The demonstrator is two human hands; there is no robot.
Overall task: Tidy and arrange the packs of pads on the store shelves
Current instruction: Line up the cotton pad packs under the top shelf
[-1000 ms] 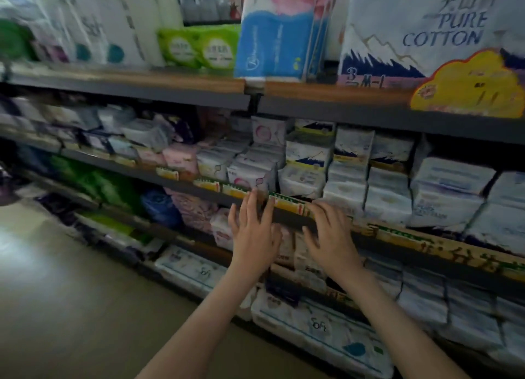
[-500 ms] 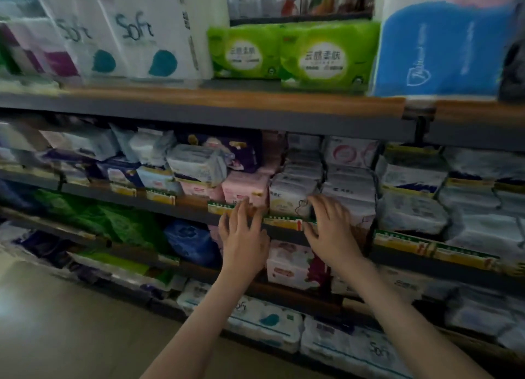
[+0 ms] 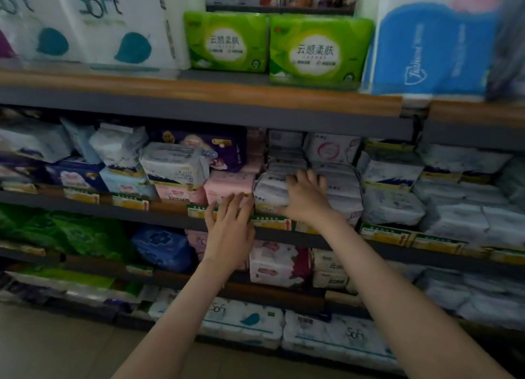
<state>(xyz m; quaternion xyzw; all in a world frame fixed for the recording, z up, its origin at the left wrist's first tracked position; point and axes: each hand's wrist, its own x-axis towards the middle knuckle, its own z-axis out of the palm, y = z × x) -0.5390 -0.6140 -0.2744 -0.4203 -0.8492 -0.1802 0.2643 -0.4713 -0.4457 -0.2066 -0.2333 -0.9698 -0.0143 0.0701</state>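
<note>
Packs of pads fill the middle shelf (image 3: 170,218). My right hand (image 3: 305,198) lies over a white pack of pads (image 3: 270,192) at the shelf's front, fingers curled over its top and right side. To its left sits a pink pack (image 3: 227,182). My left hand (image 3: 230,228) is spread, fingers straight, in front of the shelf edge and the pink pack's lower corner; whether it touches is unclear. More white packs (image 3: 392,205) are stacked to the right. A white and yellow pack (image 3: 173,165) lies on another pink pack further left.
The upper shelf (image 3: 199,94) carries big "Soft" tissue packs (image 3: 93,23), green tissue packs (image 3: 321,49) and a blue and white pack (image 3: 434,49). Lower shelves hold green bags (image 3: 62,234), a blue pack (image 3: 162,246) and pink and white packs (image 3: 278,262). The floor (image 3: 56,347) lies below left.
The view has swung left and closer to the shelf. My right hand rose from the shelf edge onto the white pack. My left hand moved up toward the pink pack.
</note>
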